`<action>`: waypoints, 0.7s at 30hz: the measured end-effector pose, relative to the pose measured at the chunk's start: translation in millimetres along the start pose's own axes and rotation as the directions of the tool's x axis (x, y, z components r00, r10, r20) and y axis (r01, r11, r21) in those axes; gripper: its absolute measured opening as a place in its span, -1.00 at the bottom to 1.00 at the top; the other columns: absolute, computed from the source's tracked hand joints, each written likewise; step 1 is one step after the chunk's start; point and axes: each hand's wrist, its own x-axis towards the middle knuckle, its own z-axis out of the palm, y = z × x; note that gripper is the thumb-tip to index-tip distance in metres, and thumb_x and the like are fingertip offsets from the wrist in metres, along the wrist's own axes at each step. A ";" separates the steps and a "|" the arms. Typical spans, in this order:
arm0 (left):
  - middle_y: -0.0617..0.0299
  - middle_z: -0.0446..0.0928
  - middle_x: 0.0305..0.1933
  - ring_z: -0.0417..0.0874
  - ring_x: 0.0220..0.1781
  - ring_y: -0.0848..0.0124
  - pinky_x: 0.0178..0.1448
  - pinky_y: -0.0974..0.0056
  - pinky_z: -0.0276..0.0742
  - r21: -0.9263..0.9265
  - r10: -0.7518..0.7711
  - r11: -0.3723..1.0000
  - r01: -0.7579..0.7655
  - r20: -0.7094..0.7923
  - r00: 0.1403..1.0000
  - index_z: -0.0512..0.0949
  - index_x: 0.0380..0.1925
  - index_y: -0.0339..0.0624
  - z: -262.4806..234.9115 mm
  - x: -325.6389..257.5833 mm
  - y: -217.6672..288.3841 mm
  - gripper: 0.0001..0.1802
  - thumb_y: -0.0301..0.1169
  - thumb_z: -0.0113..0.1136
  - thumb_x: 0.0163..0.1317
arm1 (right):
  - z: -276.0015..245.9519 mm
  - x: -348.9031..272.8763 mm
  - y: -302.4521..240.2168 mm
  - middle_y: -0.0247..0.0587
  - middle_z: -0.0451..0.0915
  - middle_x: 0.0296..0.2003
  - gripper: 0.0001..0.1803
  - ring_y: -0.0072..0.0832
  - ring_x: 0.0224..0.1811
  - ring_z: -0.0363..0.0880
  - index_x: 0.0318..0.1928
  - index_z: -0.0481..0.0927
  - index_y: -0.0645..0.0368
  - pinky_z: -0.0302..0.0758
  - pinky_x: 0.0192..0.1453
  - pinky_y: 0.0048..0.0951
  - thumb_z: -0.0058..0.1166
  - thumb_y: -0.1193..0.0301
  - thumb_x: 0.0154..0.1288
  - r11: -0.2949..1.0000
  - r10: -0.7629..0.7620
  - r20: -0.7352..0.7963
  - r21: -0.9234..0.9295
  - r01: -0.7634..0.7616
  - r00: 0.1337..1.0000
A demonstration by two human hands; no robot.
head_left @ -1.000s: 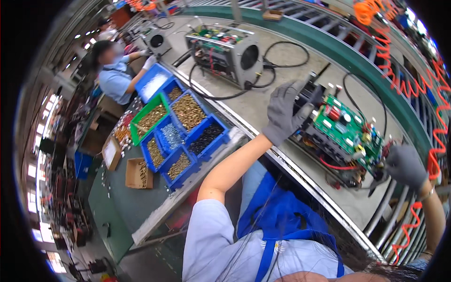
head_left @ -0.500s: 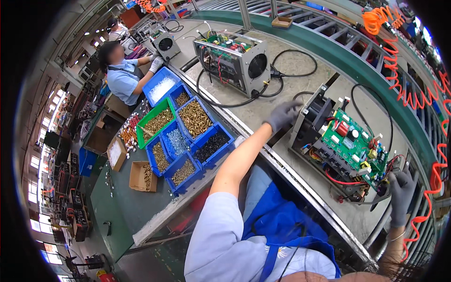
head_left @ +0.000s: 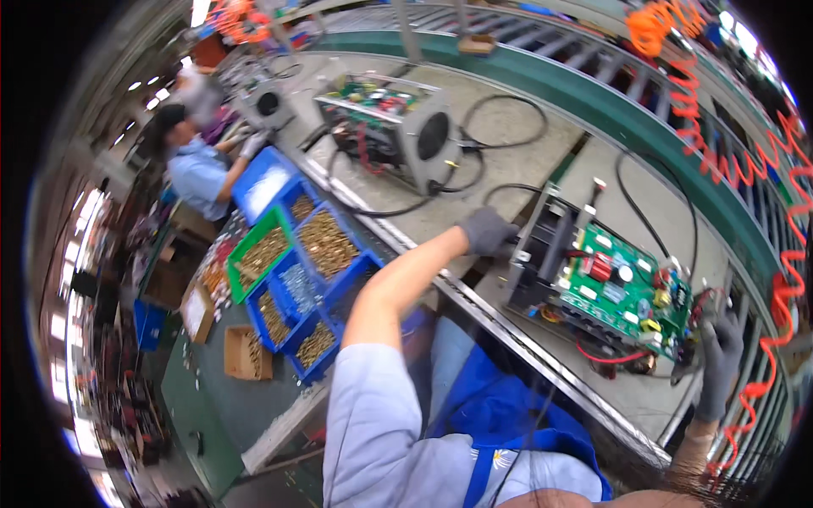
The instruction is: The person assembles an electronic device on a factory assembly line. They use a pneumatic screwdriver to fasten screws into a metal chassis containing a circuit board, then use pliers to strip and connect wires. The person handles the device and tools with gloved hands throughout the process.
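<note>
An uncovered electronic unit (head_left: 584, 317) with a green circuit board (head_left: 618, 275) lies in front of me. A black fan housing (head_left: 546, 245) forms its left end. My left hand (head_left: 489, 231), in a grey glove, is at the outer side of that end, fingers curled together; what they hold, if anything, is hidden. A black cable (head_left: 508, 186) passes just behind this hand. My right hand (head_left: 720, 351), also grey-gloved, is at the unit's right end beside loose wires. Its fingers are bent closed, and their grip is too small to make out.
A similar unit (head_left: 389, 127) with a black cord stands farther left. Blue bins (head_left: 343, 288) and a green bin (head_left: 241, 292) hold small metal fasteners. A co-worker (head_left: 199, 169) sits at far left. A roller conveyor (head_left: 584, 59) runs behind; a red coiled hose (head_left: 766, 347) hangs at right.
The whole view has shifted, so the bench things appear farther left and mostly lower. My left hand's fingers, stretched toward the fan end before, are now curled. My right hand stays at the right end.
</note>
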 end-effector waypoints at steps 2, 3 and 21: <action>-0.07 0.65 -0.28 0.67 -0.19 -0.07 -0.03 -0.04 0.54 -0.272 -0.126 0.956 0.109 -0.044 0.991 0.61 -0.17 -0.08 -17.6 -2.3 13.9 -0.66 -0.14 0.15 0.15 | 11.2 3.7 -3.8 -0.09 0.47 -0.17 -0.83 -0.37 -0.03 0.43 -0.37 0.55 0.40 0.33 0.06 -0.44 0.10 0.48 0.25 0.968 0.019 -0.067 -0.249 -0.035 0.998; -0.04 0.65 -0.20 0.66 -0.15 -0.07 -0.04 -0.02 0.56 -0.441 -0.245 0.883 0.162 -0.138 0.960 0.61 -0.13 -0.07 -7.3 -0.1 14.5 -0.69 -0.23 0.14 0.15 | 21.7 7.3 -23.8 -0.12 0.47 -0.15 -0.83 -0.40 -0.02 0.43 -0.38 0.54 0.39 0.31 0.10 -0.45 0.12 0.48 0.24 0.987 0.065 -0.069 -0.144 -0.075 0.995; 0.10 0.26 0.36 0.22 0.40 0.25 0.44 0.16 0.08 -0.829 -0.670 0.540 0.148 -0.317 0.671 0.21 0.33 -0.14 -8.1 2.9 -2.9 -0.46 -0.10 -0.22 0.47 | 17.8 -0.2 -13.8 -0.11 0.45 0.07 -0.81 -0.44 0.06 0.47 -0.43 0.61 0.33 0.42 0.07 -0.46 0.21 0.43 0.23 0.996 0.006 -0.121 0.092 0.005 0.993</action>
